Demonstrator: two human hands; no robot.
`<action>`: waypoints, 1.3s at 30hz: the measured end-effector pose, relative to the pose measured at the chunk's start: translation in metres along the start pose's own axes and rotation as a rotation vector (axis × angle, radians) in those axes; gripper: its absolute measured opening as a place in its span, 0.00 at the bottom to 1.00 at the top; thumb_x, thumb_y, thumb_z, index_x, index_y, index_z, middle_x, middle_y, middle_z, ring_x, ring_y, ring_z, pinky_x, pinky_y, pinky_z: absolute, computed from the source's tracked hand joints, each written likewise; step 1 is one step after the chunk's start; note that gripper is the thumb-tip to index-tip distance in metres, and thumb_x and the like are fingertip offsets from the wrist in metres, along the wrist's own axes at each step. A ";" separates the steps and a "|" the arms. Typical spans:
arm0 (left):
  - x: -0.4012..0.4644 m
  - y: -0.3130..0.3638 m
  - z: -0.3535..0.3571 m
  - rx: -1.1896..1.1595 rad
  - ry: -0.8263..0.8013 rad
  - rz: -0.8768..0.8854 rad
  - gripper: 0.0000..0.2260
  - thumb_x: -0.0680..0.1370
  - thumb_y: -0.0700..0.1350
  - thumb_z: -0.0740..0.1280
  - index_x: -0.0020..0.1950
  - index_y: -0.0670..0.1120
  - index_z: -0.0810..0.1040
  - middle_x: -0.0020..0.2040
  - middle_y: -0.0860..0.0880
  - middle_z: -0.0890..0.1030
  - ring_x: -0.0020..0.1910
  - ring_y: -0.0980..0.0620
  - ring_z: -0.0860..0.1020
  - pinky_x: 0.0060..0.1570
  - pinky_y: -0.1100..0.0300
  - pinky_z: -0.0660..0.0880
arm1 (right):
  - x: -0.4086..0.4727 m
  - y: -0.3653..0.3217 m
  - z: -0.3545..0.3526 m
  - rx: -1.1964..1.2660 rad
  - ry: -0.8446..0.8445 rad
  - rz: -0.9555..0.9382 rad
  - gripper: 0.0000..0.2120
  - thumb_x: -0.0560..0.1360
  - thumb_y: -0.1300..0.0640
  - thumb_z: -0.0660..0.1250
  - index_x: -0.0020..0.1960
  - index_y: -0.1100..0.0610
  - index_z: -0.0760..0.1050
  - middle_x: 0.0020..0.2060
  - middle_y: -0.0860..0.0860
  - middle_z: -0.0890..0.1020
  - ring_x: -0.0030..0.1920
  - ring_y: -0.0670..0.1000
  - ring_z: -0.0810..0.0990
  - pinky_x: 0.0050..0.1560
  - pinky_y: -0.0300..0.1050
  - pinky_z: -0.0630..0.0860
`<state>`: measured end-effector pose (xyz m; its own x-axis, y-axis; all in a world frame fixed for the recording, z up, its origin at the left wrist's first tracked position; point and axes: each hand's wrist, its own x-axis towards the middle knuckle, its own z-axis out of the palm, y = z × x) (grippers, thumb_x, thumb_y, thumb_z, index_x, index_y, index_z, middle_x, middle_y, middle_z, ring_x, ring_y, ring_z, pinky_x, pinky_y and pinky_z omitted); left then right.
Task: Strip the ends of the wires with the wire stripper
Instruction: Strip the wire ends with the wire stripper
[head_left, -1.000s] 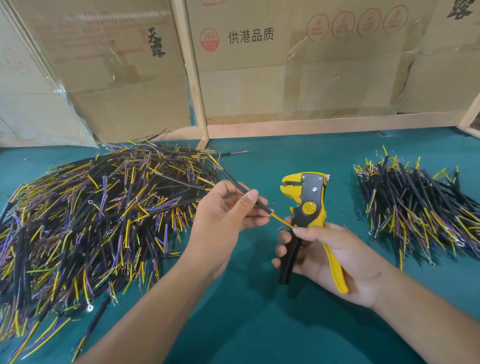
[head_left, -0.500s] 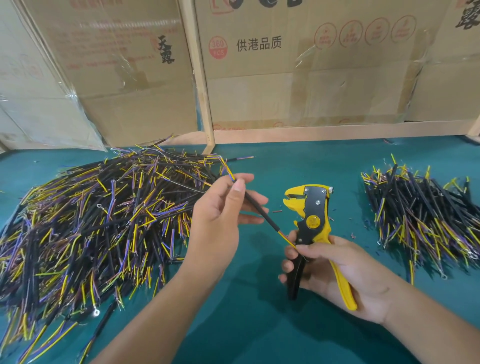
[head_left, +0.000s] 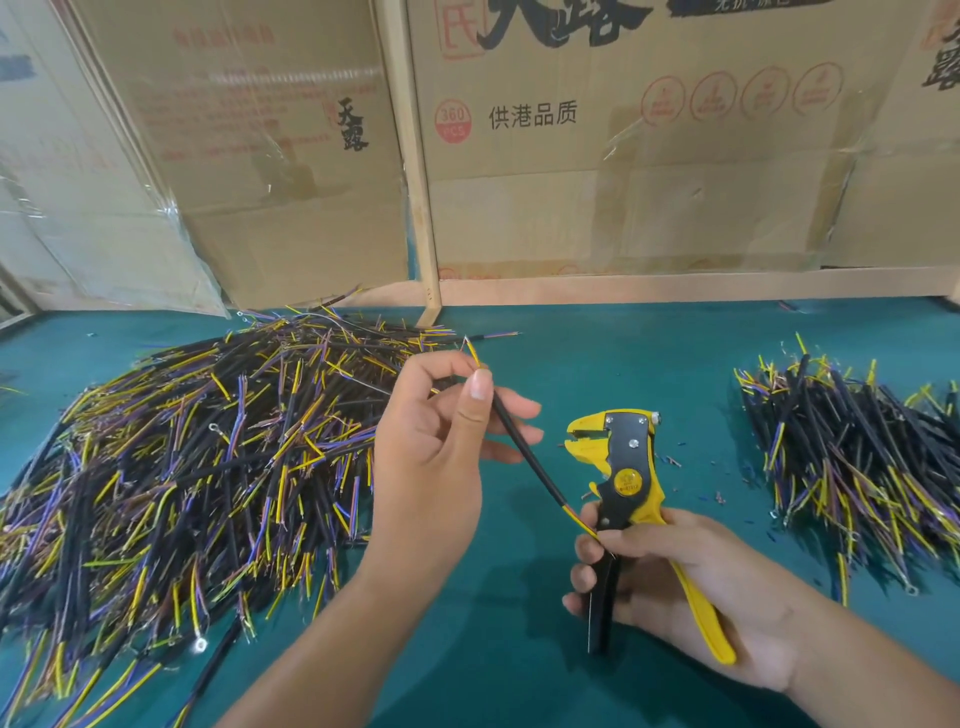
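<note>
Teal felt-like covering is lining the desk (head_left: 597, 364), giving loose pieces a soft, non-slip bed. Item: black-jacketed wire (head_left: 524, 452), slim and round, with yellow and purple cores showing at both ends; the left hand (head_left: 436, 447) is pinching its upper part between thumb and forefinger, remaining fingers relaxed and spread, probably to steer the lower end. Item: wire stripper (head_left: 623, 483), yellow plastic body with black metal plate and bright rivets, head upright, jaws a little apart; the right hand (head_left: 670, 582) is gripping its handles with curled fingers, thumb trapping the wire's lower tip against the tool, likely to steady it for feeding. Item: large tangled heap of wires (head_left: 197, 467) lying left, seemingly stock awaiting work. Item: smaller pile (head_left: 852, 462) lying right, well apart, seemingly finished. Backdrop: cardboard cartons (head_left: 623, 156), matte brown, printed.
</note>
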<state>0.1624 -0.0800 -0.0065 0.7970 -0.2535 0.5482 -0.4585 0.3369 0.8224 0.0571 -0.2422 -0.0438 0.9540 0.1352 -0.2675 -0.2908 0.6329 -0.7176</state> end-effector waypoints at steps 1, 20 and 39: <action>0.000 0.001 0.000 0.001 0.009 0.005 0.05 0.81 0.48 0.62 0.50 0.48 0.69 0.41 0.44 0.85 0.36 0.44 0.85 0.34 0.57 0.80 | 0.000 0.000 0.000 -0.001 -0.008 0.005 0.11 0.68 0.68 0.72 0.50 0.64 0.79 0.40 0.61 0.74 0.39 0.62 0.75 0.49 0.62 0.78; 0.008 0.007 -0.008 -0.068 -0.012 -0.040 0.06 0.78 0.41 0.65 0.54 0.42 0.73 0.46 0.43 0.85 0.38 0.48 0.84 0.39 0.56 0.81 | 0.000 -0.004 0.000 0.039 0.010 0.019 0.16 0.65 0.65 0.76 0.52 0.63 0.78 0.41 0.62 0.74 0.39 0.62 0.75 0.48 0.63 0.79; 0.008 0.009 -0.019 0.373 -0.110 0.138 0.07 0.82 0.42 0.62 0.51 0.53 0.77 0.48 0.53 0.83 0.44 0.51 0.82 0.48 0.57 0.79 | -0.004 -0.007 0.001 -0.031 -0.042 -0.120 0.16 0.67 0.62 0.76 0.53 0.64 0.79 0.41 0.62 0.74 0.40 0.63 0.76 0.49 0.63 0.78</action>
<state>0.1721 -0.0619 0.0029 0.6807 -0.3314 0.6533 -0.6850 0.0282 0.7280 0.0558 -0.2467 -0.0371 0.9842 0.0915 -0.1516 -0.1754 0.6224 -0.7628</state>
